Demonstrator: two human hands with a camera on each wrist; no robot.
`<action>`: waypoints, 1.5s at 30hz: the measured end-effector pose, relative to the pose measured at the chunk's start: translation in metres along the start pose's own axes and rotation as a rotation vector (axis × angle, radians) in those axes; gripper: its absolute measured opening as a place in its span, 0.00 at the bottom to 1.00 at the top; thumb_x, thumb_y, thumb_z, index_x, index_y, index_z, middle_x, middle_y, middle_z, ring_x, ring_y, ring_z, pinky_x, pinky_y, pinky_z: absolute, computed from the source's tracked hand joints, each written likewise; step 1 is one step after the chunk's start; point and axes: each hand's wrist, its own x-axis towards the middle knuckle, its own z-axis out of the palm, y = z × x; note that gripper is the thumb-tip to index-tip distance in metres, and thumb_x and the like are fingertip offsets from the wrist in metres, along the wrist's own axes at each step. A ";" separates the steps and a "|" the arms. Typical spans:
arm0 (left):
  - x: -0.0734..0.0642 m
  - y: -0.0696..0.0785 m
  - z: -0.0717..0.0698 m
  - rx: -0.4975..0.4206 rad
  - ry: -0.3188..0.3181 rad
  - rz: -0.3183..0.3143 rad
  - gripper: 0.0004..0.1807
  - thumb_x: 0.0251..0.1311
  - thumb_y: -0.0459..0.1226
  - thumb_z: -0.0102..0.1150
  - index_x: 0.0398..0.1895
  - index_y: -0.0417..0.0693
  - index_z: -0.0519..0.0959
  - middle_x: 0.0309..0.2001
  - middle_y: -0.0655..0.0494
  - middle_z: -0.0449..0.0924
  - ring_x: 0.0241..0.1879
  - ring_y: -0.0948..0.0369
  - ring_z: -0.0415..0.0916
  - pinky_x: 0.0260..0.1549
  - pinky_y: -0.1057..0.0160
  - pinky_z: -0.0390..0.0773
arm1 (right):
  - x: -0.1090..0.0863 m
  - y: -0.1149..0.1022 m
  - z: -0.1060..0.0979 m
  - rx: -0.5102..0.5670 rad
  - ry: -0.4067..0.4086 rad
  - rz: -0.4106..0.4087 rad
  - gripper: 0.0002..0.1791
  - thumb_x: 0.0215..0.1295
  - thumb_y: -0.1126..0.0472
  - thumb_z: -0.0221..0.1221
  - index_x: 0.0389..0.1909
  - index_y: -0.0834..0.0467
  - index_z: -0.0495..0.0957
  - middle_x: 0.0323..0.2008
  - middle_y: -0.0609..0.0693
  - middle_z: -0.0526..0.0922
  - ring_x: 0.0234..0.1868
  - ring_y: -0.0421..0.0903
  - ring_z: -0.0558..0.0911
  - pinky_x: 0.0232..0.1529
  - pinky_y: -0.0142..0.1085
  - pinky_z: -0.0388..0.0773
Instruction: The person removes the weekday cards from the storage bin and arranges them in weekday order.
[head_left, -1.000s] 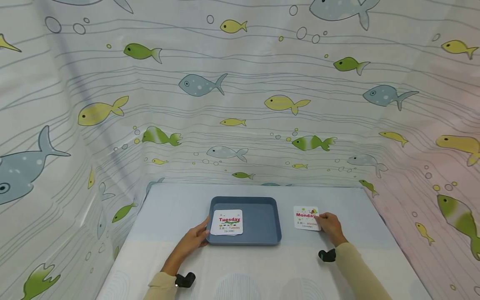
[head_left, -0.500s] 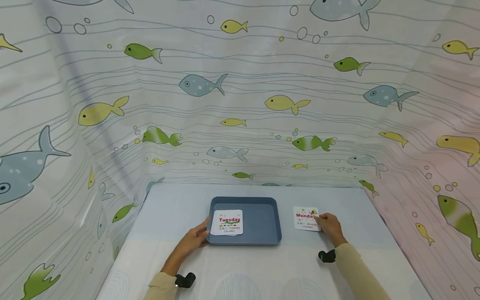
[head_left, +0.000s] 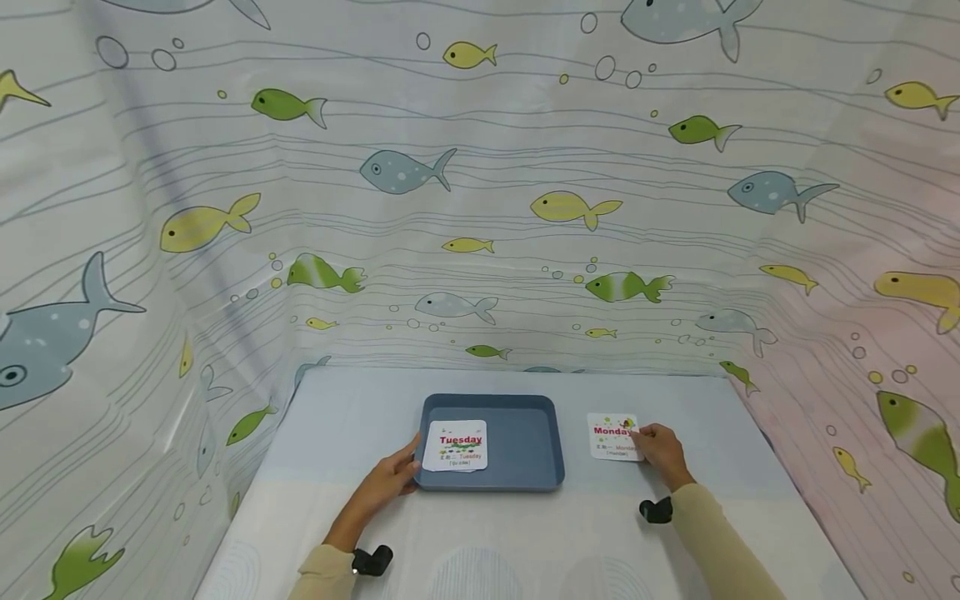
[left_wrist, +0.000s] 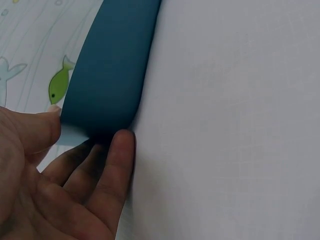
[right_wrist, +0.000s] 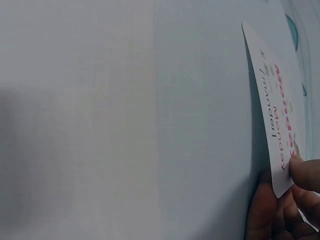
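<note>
Here's the right hand [head_left: 663, 454], thumb over fingers, pinching the Monday card [head_left: 611, 437] by its right edge! That card sits right of the tray [head_left: 525, 446], a strip of table [head_left: 517, 537] between them, the raised rim standing in between too. Inside, the tray's floor opens out to the right of the Tuesday card [head_left: 455, 446], which fills the left end, a white edge peeking out below it. And there's the left hand [head_left: 386, 483], gripping the tray's left edge, thumb at the rim, fingers tucked at the base. Beyond the table's far edge, a fish-print curtain [head_left: 495, 208].
</note>
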 end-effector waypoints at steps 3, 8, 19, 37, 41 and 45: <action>0.000 -0.001 0.000 -0.006 -0.008 0.003 0.32 0.75 0.36 0.50 0.79 0.50 0.56 0.73 0.32 0.59 0.68 0.36 0.67 0.49 0.51 0.85 | -0.001 -0.002 -0.001 -0.017 0.004 -0.001 0.18 0.73 0.59 0.54 0.53 0.70 0.73 0.41 0.62 0.78 0.36 0.50 0.77 0.29 0.32 0.74; 0.000 -0.001 0.000 -0.020 -0.017 -0.003 0.32 0.75 0.36 0.50 0.79 0.50 0.56 0.74 0.33 0.59 0.68 0.36 0.66 0.50 0.50 0.85 | 0.002 -0.001 0.001 -0.044 0.012 -0.015 0.18 0.74 0.58 0.54 0.54 0.69 0.73 0.42 0.62 0.78 0.35 0.50 0.77 0.27 0.31 0.73; 0.000 0.000 -0.001 -0.039 -0.018 -0.008 0.32 0.75 0.36 0.50 0.79 0.53 0.56 0.74 0.34 0.58 0.68 0.38 0.68 0.50 0.50 0.84 | 0.008 0.001 0.004 -0.112 0.005 -0.046 0.17 0.76 0.58 0.52 0.55 0.67 0.70 0.40 0.62 0.79 0.33 0.48 0.78 0.26 0.32 0.75; 0.000 -0.001 0.000 -0.016 -0.017 0.005 0.32 0.75 0.37 0.49 0.79 0.50 0.55 0.74 0.33 0.58 0.69 0.36 0.66 0.51 0.50 0.84 | 0.006 -0.001 0.006 -0.172 0.011 -0.047 0.17 0.75 0.59 0.52 0.53 0.68 0.68 0.41 0.63 0.77 0.35 0.50 0.76 0.26 0.32 0.72; 0.000 0.000 0.000 -0.017 -0.022 0.011 0.32 0.75 0.37 0.49 0.79 0.50 0.55 0.74 0.33 0.57 0.68 0.36 0.66 0.51 0.50 0.84 | 0.006 0.000 0.006 -0.169 0.011 -0.059 0.16 0.75 0.58 0.52 0.52 0.68 0.68 0.41 0.63 0.78 0.35 0.50 0.76 0.27 0.33 0.73; 0.000 0.000 0.000 -0.023 -0.019 0.004 0.32 0.75 0.36 0.49 0.79 0.50 0.55 0.74 0.33 0.57 0.68 0.36 0.67 0.51 0.51 0.84 | 0.005 0.002 0.006 -0.186 0.021 -0.066 0.17 0.74 0.57 0.53 0.51 0.68 0.69 0.42 0.63 0.77 0.38 0.52 0.76 0.29 0.34 0.71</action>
